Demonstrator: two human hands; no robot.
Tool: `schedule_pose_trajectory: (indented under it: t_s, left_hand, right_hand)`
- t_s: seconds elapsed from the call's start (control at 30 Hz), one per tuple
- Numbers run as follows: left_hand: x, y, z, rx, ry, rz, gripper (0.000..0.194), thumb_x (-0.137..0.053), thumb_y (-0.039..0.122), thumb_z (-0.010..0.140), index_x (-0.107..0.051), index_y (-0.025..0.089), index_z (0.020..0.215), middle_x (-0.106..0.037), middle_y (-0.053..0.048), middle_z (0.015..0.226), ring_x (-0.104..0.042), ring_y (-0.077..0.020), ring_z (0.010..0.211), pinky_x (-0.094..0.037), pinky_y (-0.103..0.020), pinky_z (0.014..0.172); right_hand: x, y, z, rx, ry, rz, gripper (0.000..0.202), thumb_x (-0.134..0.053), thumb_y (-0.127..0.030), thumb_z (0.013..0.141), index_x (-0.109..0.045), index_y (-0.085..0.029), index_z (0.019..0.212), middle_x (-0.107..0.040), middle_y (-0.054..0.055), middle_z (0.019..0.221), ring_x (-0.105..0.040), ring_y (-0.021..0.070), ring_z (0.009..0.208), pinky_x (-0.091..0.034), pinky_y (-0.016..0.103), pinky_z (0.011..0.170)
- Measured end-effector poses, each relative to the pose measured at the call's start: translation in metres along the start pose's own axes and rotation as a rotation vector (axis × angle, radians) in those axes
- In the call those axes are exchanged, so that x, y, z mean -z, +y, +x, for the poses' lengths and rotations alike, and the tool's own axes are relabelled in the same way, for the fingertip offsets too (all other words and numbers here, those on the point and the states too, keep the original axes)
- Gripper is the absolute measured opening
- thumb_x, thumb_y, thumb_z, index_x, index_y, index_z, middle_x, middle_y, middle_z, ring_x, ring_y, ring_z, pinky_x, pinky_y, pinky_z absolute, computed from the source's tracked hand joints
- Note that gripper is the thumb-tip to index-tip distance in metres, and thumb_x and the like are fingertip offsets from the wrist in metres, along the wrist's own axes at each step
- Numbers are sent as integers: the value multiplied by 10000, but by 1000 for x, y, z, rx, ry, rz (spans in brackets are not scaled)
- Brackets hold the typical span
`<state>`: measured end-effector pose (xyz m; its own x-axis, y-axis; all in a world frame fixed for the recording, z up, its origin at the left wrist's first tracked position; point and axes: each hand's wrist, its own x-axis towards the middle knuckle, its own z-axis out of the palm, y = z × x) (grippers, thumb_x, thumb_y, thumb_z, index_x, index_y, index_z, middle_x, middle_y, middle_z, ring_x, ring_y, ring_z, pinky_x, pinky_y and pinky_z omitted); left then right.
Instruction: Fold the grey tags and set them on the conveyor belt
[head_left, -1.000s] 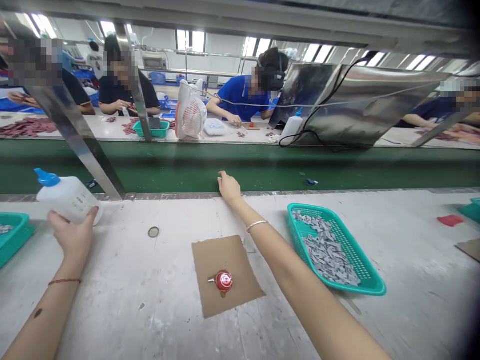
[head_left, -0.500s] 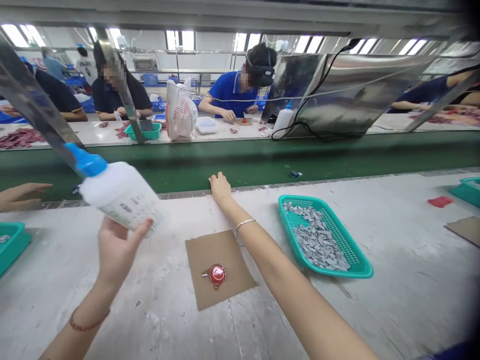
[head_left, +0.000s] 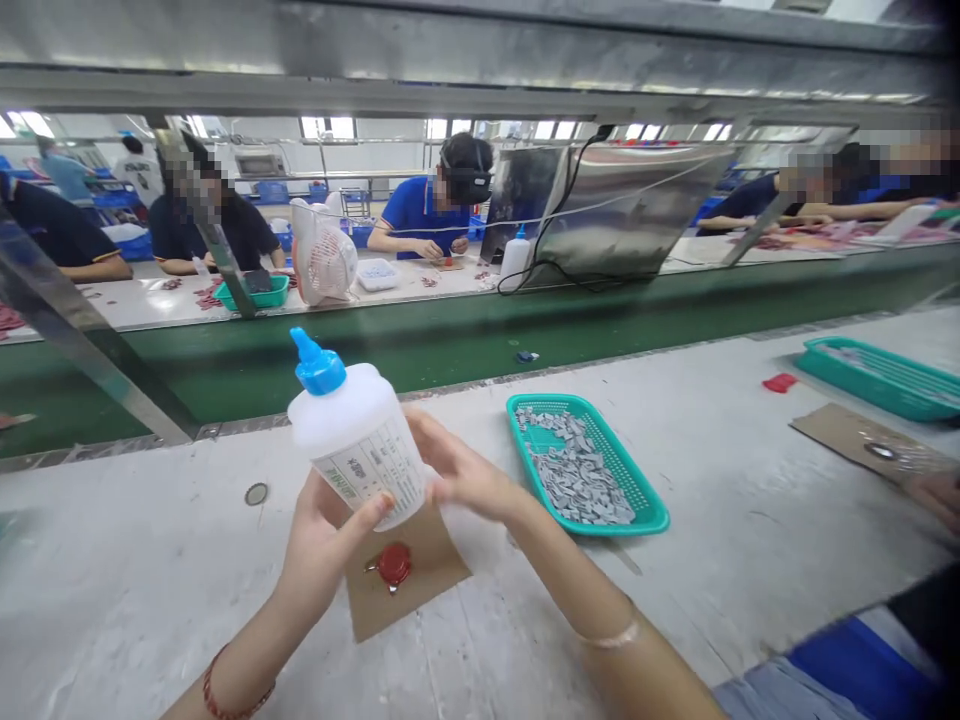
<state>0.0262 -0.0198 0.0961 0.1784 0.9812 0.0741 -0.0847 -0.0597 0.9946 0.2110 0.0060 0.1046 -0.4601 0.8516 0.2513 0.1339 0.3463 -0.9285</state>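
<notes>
My left hand (head_left: 326,540) is closed around a white squeeze bottle (head_left: 367,440) with a blue pointed nozzle cap and a printed label. The bottle tilts to the left above the bench. My right hand (head_left: 461,470) is at the bottle's lower right side, thumb near its base and fingers partly hidden behind it; it seems to grip it too. Below the bottle, a brown cardboard piece (head_left: 442,570) lies on the bench, partly covered by the bottle and my left hand. On it rests a small round red piece (head_left: 394,566) with shiny metal tabs.
A green basket (head_left: 649,515) of small grey pieces stands to the right. Farther right are a red scrap (head_left: 779,383), another green basket (head_left: 885,385) and another cardboard (head_left: 840,430) near a co-worker's hand (head_left: 937,495). A small disc (head_left: 256,494) lies left. A green belt (head_left: 420,345) runs beyond.
The bottle has come rightward and down in my left hand, over the cardboard. My right hand has drawn back from the bench's far edge to the bottle. The view has shifted.
</notes>
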Motion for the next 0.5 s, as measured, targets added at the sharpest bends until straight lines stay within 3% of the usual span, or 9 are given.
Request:
schedule_pose_trajectory:
  t_s: [0.03, 0.07, 0.13, 0.2, 0.27, 0.37, 0.43, 0.5]
  left_hand:
    - [-8, 0, 0, 20, -86, -22, 618, -725, 442, 734, -519, 221, 1274, -639, -117, 1239, -574, -319, 1171, -500, -414, 932]
    - [-17, 0, 0, 38, -183, -31, 612, -692, 448, 769, -493, 228, 1305, -624, -116, 1264, -561, -313, 1189, -489, -418, 950]
    - [-34, 1, 3, 28, -373, -14, 607, -641, 441, 821, -433, 261, 1362, -551, -102, 1363, -493, -299, 1270, -439, -427, 1016]
    - [-47, 2, 11, -41, -482, 35, 654, -633, 413, 837, -347, 312, 1416, -442, -70, 1467, -387, -276, 1357, -354, -436, 1091]
    - [-55, -1, 27, -97, -510, 92, 675, -617, 387, 851, -290, 336, 1439, -415, -59, 1484, -354, -255, 1376, -295, -457, 1122]
    - [-60, -14, 64, -112, -519, 220, 398, -522, 359, 896, -508, 249, 1277, -563, -90, 1335, -492, -245, 1260, -358, -445, 1074]
    - [-63, -25, 91, -157, -506, 390, 261, -468, 321, 904, -610, 193, 1082, -634, -99, 1217, -586, -230, 1131, -439, -399, 995]
    - [-70, -37, 117, -216, -481, 568, 241, -435, 275, 895, -620, 176, 1013, -663, -95, 1152, -634, -213, 1021, -494, -363, 910]
  right_hand:
    - [-1, -12, -17, -38, -12, 30, 838, -745, -410, 747, -302, -298, 1449, -475, 85, 1419, -490, 238, 1267, -443, 386, 1000]
    - [-1, -22, -33, -83, 54, 33, 797, -760, -364, 734, -355, -295, 1417, -520, 77, 1371, -523, 240, 1230, -465, 394, 976]
    - [8, -32, -61, -149, 227, 24, 721, -797, -319, 682, -471, -284, 1324, -589, 69, 1282, -567, 261, 1174, -480, 427, 960]
    - [28, -28, -88, -171, 443, 18, 670, -830, -319, 620, -547, -277, 1226, -628, 72, 1219, -595, 291, 1133, -498, 455, 935]
    - [59, -16, -117, -217, 717, 6, 629, -841, -340, 587, -569, -263, 1149, -661, 86, 1158, -624, 313, 1081, -515, 478, 901]
    - [118, 9, -169, -201, 1193, -111, 570, -830, -359, 579, -556, -230, 1062, -664, 129, 1157, -629, 309, 1083, -500, 472, 921]
    - [156, 25, -206, -180, 1421, -301, 676, -844, -337, 530, -507, -214, 1103, -627, 160, 1230, -587, 301, 1165, -472, 437, 958]
    - [186, 40, -241, -383, 1611, -487, 799, -834, -385, 500, -430, -232, 1172, -606, 174, 1266, -611, 287, 1137, -503, 393, 895]
